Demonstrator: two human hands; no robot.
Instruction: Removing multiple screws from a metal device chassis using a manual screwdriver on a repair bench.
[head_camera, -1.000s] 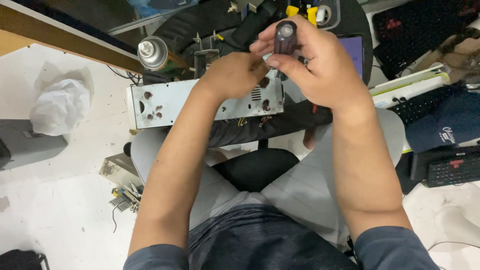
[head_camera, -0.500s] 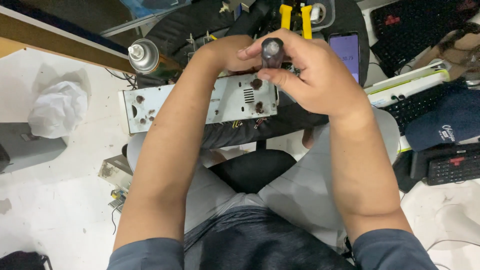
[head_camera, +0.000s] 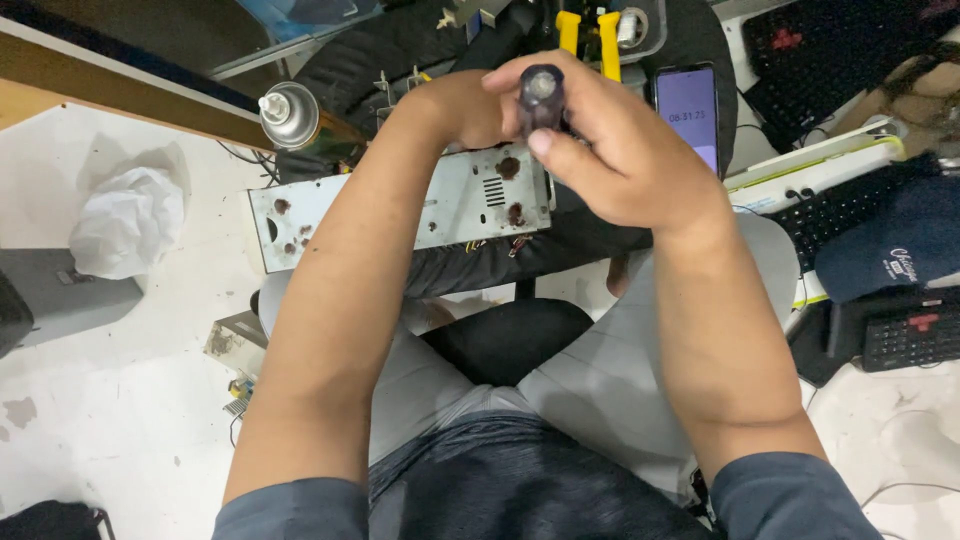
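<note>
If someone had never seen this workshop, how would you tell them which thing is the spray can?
Start at the long rusty grey metal chassis panel lying across the person's lap, under the left hand. From its left end look up toward the brown wooden edge: there stands the small silver metal spray can, seen from above. Its round shiny top with a white nozzle sets it apart from the crumpled white bag below.
</note>
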